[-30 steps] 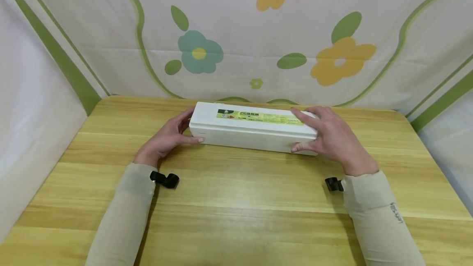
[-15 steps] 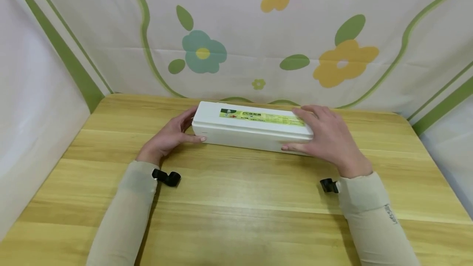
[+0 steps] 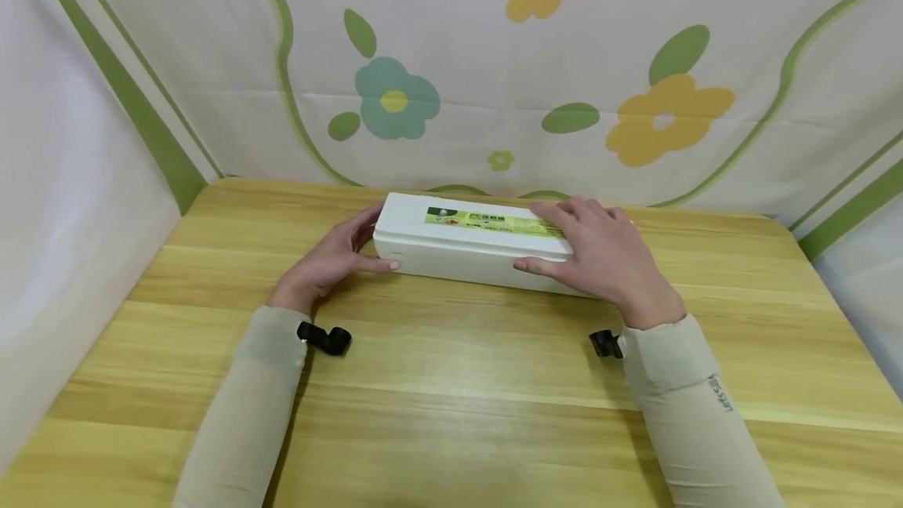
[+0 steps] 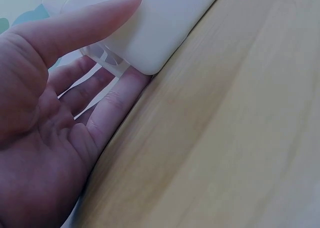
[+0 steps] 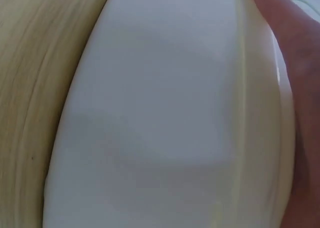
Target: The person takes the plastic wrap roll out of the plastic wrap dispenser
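Observation:
A long white cling film box with a green and yellow label lies near the table's back edge. My left hand holds its left end, thumb on the front face and fingers round the end; in the left wrist view that hand shows a hollow opening in the end of the box. My right hand grips the right part from above, with its thumb along the front below the lid seam and its fingers over the top. The right wrist view is mostly filled by the box's white side, the thumb at its edge.
The wooden table runs under both arms. Behind it hangs a white cloth printed with flowers and leaves, and white cloth also closes off both sides. Black camera mounts sit on the beige sleeves.
My right hand has slid leftward along the box, from its right end toward the label. The left hand keeps its place on the left end. The head view has shifted slightly.

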`<state>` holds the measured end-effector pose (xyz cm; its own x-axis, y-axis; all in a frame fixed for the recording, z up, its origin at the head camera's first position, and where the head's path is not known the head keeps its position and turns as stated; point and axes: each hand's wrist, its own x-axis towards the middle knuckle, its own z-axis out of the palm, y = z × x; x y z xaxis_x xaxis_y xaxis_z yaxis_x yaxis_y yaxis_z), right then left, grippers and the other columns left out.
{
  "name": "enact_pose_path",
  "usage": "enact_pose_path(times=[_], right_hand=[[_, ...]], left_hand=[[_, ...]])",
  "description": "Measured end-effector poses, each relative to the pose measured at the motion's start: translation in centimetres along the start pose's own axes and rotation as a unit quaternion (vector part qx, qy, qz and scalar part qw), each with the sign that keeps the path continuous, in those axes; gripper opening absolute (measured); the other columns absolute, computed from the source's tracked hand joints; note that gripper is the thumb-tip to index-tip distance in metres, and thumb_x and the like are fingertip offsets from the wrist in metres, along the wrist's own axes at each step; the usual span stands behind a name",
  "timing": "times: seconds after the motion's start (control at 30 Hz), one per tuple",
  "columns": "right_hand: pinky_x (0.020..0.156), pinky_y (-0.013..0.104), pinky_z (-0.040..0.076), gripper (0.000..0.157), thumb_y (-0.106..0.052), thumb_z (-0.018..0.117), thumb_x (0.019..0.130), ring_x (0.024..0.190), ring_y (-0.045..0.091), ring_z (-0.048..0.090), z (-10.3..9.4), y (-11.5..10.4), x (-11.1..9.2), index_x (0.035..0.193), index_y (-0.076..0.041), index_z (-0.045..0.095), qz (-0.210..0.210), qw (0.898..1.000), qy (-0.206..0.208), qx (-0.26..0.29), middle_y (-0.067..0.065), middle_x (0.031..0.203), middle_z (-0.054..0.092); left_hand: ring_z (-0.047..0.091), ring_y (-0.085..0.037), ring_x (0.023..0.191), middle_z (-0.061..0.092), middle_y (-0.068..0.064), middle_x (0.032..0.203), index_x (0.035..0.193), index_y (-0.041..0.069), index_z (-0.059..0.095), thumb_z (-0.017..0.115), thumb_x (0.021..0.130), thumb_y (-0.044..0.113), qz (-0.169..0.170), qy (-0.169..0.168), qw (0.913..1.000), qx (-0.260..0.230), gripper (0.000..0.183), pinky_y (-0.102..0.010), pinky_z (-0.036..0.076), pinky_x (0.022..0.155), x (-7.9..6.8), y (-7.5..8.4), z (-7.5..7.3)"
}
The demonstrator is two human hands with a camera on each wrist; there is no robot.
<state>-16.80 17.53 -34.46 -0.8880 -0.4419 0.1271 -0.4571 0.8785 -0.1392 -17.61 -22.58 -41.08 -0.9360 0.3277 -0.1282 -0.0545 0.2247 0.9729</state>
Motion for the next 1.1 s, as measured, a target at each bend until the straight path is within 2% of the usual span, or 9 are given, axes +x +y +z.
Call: enact_pose_path(times=[0.2, 0.57, 0.73, 0.87, 1.0, 1.1], right_hand=[[0.098, 0.057, 0.045, 0.090, -0.083, 0.072, 0.083, 0.128, 0.033, 0.063, 0.44, 0.01, 0.17, 0.153, -0.027, 0.060, -0.015, 0.999, 0.032, 0.003, 0.010, 0.140, 0.069], [0.098, 0.057, 0.045, 0.089, -0.082, 0.073, 0.083, 0.126, 0.034, 0.066, 0.88, -0.06, 0.22, 0.151, -0.026, 0.063, -0.023, 0.998, 0.051, 0.001, 0.010, 0.137, 0.072], [0.099, 0.058, 0.046, 0.088, -0.079, 0.075, 0.084, 0.125, 0.034, 0.066, 0.84, -0.05, 0.22, 0.152, -0.025, 0.062, -0.030, 0.997, 0.069, 0.003, 0.011, 0.136, 0.072], [0.098, 0.059, 0.047, 0.088, -0.076, 0.078, 0.083, 0.125, 0.036, 0.066, 0.64, -0.13, 0.29, 0.152, -0.024, 0.063, -0.036, 0.994, 0.098, 0.002, 0.012, 0.136, 0.072], [0.098, 0.061, 0.048, 0.088, -0.070, 0.081, 0.083, 0.125, 0.039, 0.067, 0.27, -0.21, 0.29, 0.154, -0.024, 0.061, -0.049, 0.991, 0.128, -0.001, 0.015, 0.138, 0.071], [0.098, 0.062, 0.048, 0.086, -0.067, 0.082, 0.084, 0.125, 0.040, 0.066, 0.00, -0.20, 0.18, 0.156, -0.026, 0.059, -0.051, 0.989, 0.136, -0.002, 0.015, 0.139, 0.071]], left_hand=[[0.031, -0.023, 0.163, 0.039, 0.001, 0.173, 0.170, 0.026, 0.034, 0.092, 0.084, 0.005, -0.007, 0.001, 1.0000, 0.000, 0.106, -0.050, 0.026, 0.133, -0.17, -0.03, -0.22], [0.024, -0.021, 0.166, 0.035, 0.002, 0.176, 0.170, 0.026, 0.033, 0.092, 0.086, 0.008, -0.013, -0.001, 0.9999, 0.006, 0.105, -0.050, 0.022, 0.135, -0.61, -0.12, -0.45], [0.025, -0.023, 0.166, 0.034, 0.002, 0.176, 0.171, 0.027, 0.031, 0.091, 0.087, 0.010, -0.019, 0.000, 0.9998, 0.007, 0.105, -0.051, 0.021, 0.135, -0.71, -0.14, -0.51], [0.030, -0.027, 0.164, 0.038, -0.003, 0.174, 0.172, 0.025, 0.030, 0.091, 0.086, 0.008, -0.027, 0.002, 0.9996, 0.004, 0.106, -0.053, 0.021, 0.135, -0.78, -0.16, -0.67], [0.034, -0.029, 0.161, 0.043, -0.006, 0.171, 0.170, 0.021, 0.034, 0.090, 0.086, 0.005, -0.032, 0.004, 0.9995, -0.006, 0.103, -0.054, 0.021, 0.134, -0.82, -0.22, -0.75], [0.034, -0.029, 0.161, 0.044, -0.006, 0.170, 0.169, 0.020, 0.036, 0.089, 0.086, 0.003, -0.031, -0.001, 0.9995, -0.009, 0.100, -0.053, 0.020, 0.135, -0.85, -0.25, -0.83]])
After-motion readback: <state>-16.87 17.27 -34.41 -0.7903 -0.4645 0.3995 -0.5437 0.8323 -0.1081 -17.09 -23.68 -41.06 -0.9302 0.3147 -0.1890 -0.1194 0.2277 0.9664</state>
